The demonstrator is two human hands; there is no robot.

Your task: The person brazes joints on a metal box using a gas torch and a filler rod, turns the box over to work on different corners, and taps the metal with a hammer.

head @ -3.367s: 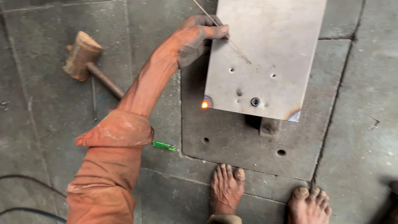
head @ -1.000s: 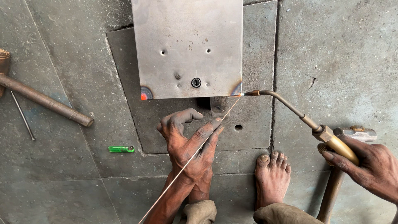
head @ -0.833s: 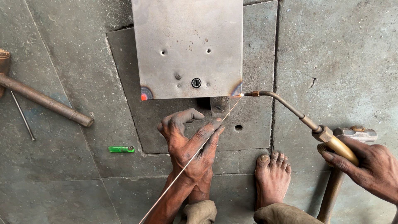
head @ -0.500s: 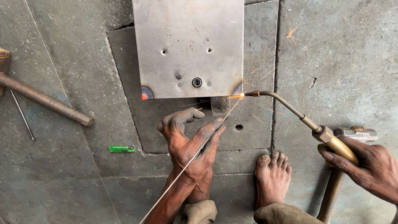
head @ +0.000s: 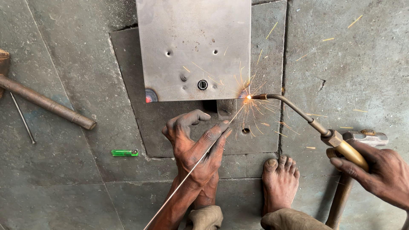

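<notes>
Filler rod point(head: 200, 157) in left hand point(head: 196, 147) meets torch point(head: 306, 121) at plate point(head: 194, 47) corner

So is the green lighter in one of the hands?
No, the lighter lies alone on the floor, while the left hand holds a rod and the right hand a torch.

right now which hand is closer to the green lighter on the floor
Left. The left hand sits just right of the green lighter; the right hand, gripping the torch, is far off at the right edge.

Left hand point(head: 197, 147) pinching filler rod point(head: 194, 164), right hand point(head: 383, 174) — torch point(head: 306, 121) sparking
</notes>
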